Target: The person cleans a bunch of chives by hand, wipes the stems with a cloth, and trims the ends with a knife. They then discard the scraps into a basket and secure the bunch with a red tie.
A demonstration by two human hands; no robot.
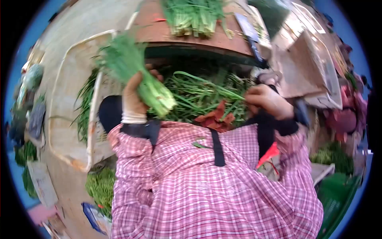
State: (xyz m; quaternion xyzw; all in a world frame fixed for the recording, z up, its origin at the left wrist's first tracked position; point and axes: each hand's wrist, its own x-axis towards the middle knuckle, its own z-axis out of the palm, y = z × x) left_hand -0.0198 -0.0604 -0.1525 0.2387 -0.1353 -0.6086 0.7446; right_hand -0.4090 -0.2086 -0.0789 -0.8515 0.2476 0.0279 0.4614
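My left hand [137, 95] is wrapped round a bundle of long green stalks [153, 89], whose pale cut ends point down to the right and whose leafy tops reach up to the left. On the other side, my right hand [264, 100] is closed, thumb and fingers pinching a thin green leaf [229, 92]. Between and below the two hands lies a heap of loose green leaves [191, 97]. A crumpled reddish-brown piece [217, 117] rests at the near edge of the heap, against the checked apron.
Ahead, a brown board [151, 24] bears another bundle of stalks [195, 18] and a knife [248, 34]. A white crate [65, 119] stands at the left. Cardboard [298, 65] lies at the right, with a green bin [336, 199] lower right.
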